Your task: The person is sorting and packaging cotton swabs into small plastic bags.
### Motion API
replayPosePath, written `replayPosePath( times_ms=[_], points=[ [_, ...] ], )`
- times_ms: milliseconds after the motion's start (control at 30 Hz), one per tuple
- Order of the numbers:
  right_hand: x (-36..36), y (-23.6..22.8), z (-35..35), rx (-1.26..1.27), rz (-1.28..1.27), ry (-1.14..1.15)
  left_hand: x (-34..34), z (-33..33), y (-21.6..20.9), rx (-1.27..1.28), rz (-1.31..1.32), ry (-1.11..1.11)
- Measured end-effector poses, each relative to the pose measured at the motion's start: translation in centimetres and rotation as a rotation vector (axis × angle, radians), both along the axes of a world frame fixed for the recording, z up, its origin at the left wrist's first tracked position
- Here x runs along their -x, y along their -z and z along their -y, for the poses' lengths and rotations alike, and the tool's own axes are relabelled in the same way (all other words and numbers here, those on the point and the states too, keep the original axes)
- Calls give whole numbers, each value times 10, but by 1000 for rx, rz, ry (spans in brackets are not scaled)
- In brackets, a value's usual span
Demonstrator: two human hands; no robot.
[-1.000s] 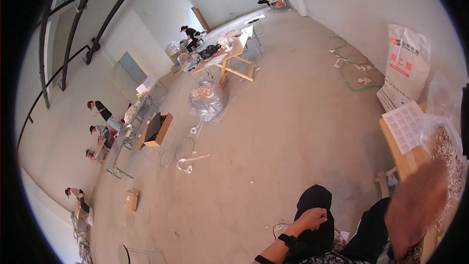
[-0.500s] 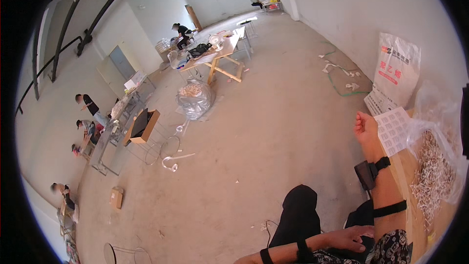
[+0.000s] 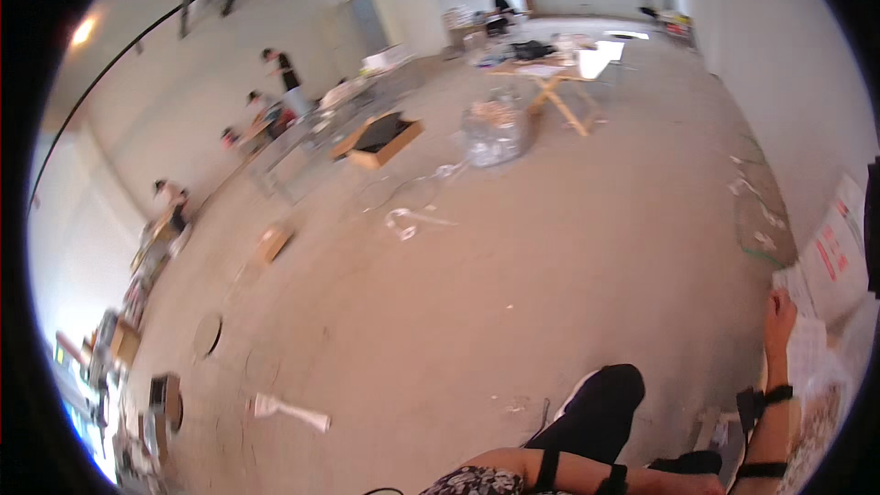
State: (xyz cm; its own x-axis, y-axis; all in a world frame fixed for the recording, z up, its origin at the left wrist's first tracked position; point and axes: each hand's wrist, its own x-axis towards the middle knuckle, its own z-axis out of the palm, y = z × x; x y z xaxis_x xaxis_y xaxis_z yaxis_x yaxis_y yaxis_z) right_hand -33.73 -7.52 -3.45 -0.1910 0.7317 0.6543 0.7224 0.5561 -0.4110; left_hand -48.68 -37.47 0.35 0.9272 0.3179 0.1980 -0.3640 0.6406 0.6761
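Right hand (image 3: 779,310): far right of frame, raised on an upright forearm; fingers curled loosely against a white sheet (image 3: 799,298), grip too blurred to tell.
White sheet: right edge, just above the hand, touching the fingers; pale printed paper lies beside and below it.
Right forearm: black bands (image 3: 765,396) at the wrist and lower down; rises from the lower right corner.
Left hand (image 3: 706,483): bottom edge, right of centre, mostly cut off; fingers out of sight, state impossible to tell.
Left forearm: lies level along the bottom edge, two black straps (image 3: 612,477) around it, resting over a black trouser leg (image 3: 596,408).
Worktop (image 3: 830,422): lower right corner, light, partly covered by a clear bag of small pale pieces.
Floor (image 3: 513,257): bare concrete filling the middle; white scrap (image 3: 291,412) lower left, round cover (image 3: 207,336) left of centre.
Open box (image 3: 378,139): upper middle, on the floor, dark inside.
Clear bag (image 3: 493,131): upper middle, beside a wooden trestle table (image 3: 559,82).
People (image 3: 280,81): upper left, along the wall at long tables; others far back, top centre.
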Motion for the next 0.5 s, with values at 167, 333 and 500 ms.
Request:
replayPosePath(
  times_ms=[167, 333, 500],
  points=[
    [51, -6, 42, -46, 526, -19, 12, 2, -8, 95, 65, -62],
    [50, 28, 9, 7, 383, -48, 6, -17, -16, -394, 66, -365],
    [48, 43, -10, -26, 415, -56, 5, -25, -21, -1012, 12, -666]
  ],
)
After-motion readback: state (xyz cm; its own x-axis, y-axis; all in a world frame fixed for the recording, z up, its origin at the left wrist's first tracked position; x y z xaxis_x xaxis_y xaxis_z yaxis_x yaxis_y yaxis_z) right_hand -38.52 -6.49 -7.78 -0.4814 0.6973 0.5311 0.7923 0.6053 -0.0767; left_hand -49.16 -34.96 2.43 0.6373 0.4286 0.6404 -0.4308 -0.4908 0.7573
